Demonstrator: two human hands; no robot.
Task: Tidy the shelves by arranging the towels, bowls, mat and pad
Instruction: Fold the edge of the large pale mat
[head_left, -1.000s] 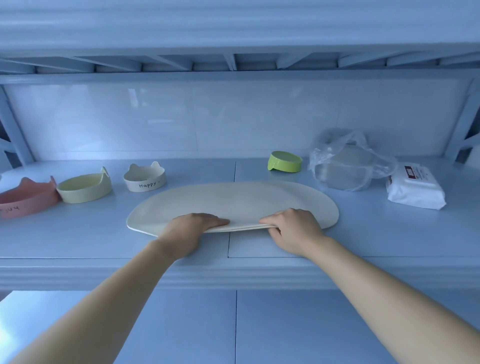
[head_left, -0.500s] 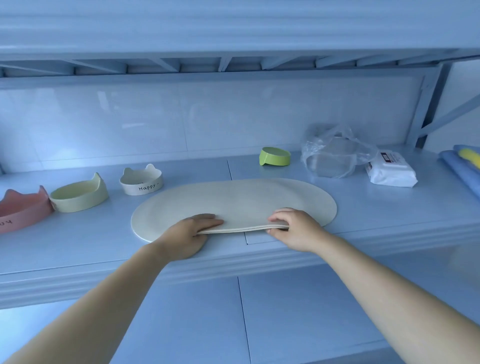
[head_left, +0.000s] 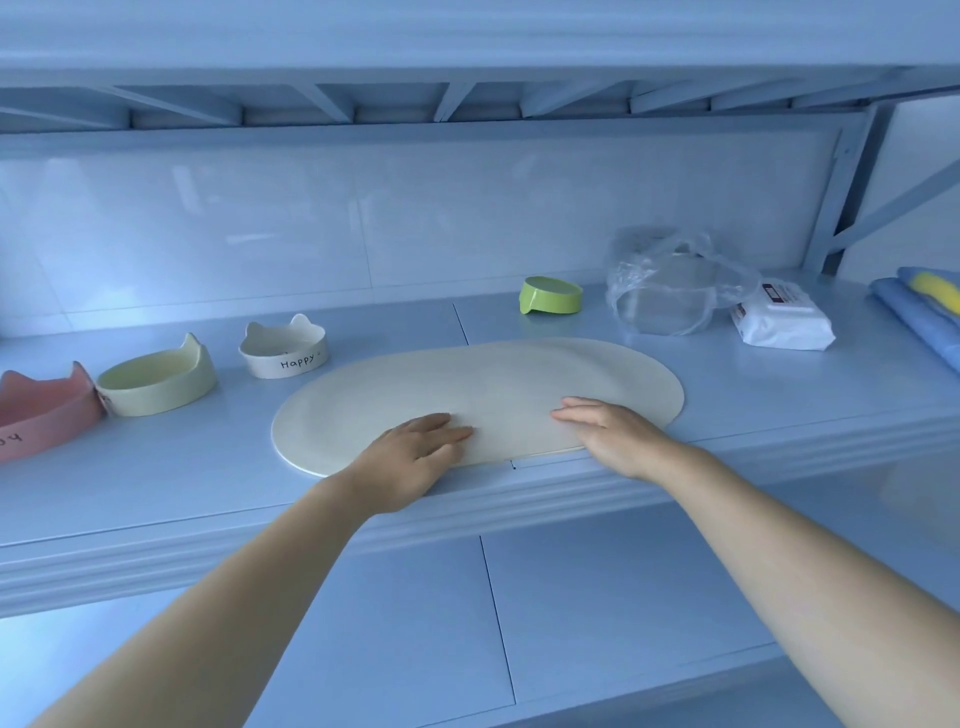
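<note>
- A pink bowl (head_left: 44, 415) with cat ears is seen at the far left of the shelf (head_left: 753, 379), cut off by the picture's edge.
- Just beside it, touching or nearly so, a pale yellow-green bowl (head_left: 156, 382) with one ear is set upright.
- A white bowl (head_left: 283, 347) lettered "Happy" is placed a little further right and further back.
- A cream oval mat (head_left: 478, 395) is laid flat along the front of the shelf, its near edge at the shelf's lip.
- The left hand (head_left: 410, 457) is pressed flat on the mat's near left part, fingers extended, nothing gripped.
- The right hand (head_left: 608, 431) is laid flat on the mat's near right part, also unclenched and holding nothing.
- A small green bowl (head_left: 550, 296) is seen behind the mat, near the back wall.
- A crumpled clear plastic bag (head_left: 670, 283) is placed to its right.
- A white wipes pack (head_left: 782, 319) is touching the bag's right side.
- Folded blue towels (head_left: 919, 317) with something yellow on top are visible at the far right edge.
</note>
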